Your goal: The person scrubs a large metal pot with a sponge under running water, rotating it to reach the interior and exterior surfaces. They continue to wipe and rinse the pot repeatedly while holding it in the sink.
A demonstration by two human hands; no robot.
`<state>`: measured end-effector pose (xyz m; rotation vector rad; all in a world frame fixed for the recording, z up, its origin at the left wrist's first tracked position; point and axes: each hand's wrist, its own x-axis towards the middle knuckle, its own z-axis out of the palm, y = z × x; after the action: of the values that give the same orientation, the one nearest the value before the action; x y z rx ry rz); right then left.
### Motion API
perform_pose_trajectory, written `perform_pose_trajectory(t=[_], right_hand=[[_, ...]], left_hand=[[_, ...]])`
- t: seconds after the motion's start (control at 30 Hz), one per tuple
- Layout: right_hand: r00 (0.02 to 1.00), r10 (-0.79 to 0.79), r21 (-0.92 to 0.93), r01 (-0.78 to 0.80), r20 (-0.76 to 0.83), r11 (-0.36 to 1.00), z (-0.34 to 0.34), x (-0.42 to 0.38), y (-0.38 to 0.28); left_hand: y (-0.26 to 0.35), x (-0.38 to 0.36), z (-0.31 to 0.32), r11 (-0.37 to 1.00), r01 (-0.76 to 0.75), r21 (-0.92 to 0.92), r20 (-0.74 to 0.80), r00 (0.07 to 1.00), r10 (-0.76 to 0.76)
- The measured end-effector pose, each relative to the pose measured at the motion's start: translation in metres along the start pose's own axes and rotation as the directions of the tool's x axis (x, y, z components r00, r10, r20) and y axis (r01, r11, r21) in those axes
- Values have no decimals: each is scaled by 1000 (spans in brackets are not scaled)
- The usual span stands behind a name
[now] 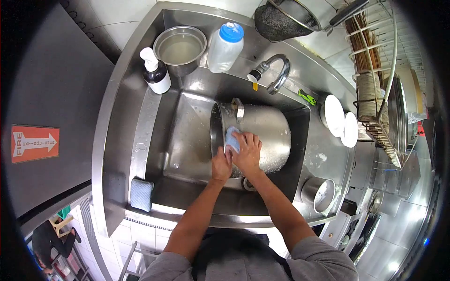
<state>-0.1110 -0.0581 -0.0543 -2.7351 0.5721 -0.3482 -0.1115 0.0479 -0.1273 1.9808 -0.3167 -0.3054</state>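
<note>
The right hand [247, 151] grasps a pale blue cloth [232, 139], pressing it against the large pot [274, 136] near its rim; the left hand [221, 165] curls at that rim, and whether it grips the metal or the cloth too, I cannot tell. The pot lies on its side in the sink basin [192, 122], mouth to the left, where a wide stretch of bare basin floor leaves room to move. On the right, the basin wall stands near the pot's base; beyond the far edge is the faucet [281, 75]. Both forearms reach in over the near edge, converging, with the 2 hands close together. Farther out on the surface [323, 161] stand a water-filled pan [180, 47], 2 bottles, 2 white bowls and a small pot [323, 195], while a sponge [142, 194] rests at the near left corner. The pot's interior is mostly hidden, and the right hand's fingers partly cover the cloth.
</note>
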Motion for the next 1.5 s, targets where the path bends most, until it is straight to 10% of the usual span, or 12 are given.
perform_pose_trajectory(t=[0.37, 0.43, 0.53, 0.77, 0.93, 1.13, 1.27, 1.37, 1.4, 1.43, 1.47, 1.5], right_hand=[[982, -177, -71, 182, 68, 981, -15, -34, 36], [959, -218, -402, 130, -181, 906, 6, -37, 112], [856, 477, -328, -517, -200, 790, -26, 37, 156], [983, 80, -169, -108, -167, 980, -4, -4, 82], [773, 558, -287, -632, -301, 720, -41, -14, 151], [998, 60, -128, -57, 19, 990, -13, -44, 50], [724, 667, -223, -690, -176, 689, -50, -27, 154], [813, 573, -341, -571, -108, 746, -33, -41, 115], [939, 53, -463, -217, -341, 860, 21, -62, 109], [936, -5, 34, 18, -351, 999, 42, -66, 83], [996, 82, -30, -81, 24, 996, -15, -58, 18], [995, -53, -114, 43, -85, 993, 1, -62, 12]], left_hand=[[-10, -11, 1, 999, 30, 19, 34, 999, -31], [-11, -9, 0, 999, 42, 16, 46, 998, -42], [-16, -1, 0, 997, -37, 68, 23, 999, 35], [-15, 7, -3, 993, 31, 117, 88, 995, -41], [-19, 8, -2, 997, -46, 66, 58, 997, 42], [-16, 13, -5, 981, -81, 179, 66, 995, 70], [-9, 2, -12, 972, -14, 235, 103, 995, -11], [-6, -15, -15, 996, -14, 91, 68, 998, 8], [-5, -17, -16, 995, -27, 95, 78, 997, 19], [-6, -20, -19, 988, -21, 150, 79, 997, 10], [-8, -21, -22, 978, -27, 205, 90, 996, 8], [-16, -18, -23, 977, -63, 206, 129, 991, 37]])
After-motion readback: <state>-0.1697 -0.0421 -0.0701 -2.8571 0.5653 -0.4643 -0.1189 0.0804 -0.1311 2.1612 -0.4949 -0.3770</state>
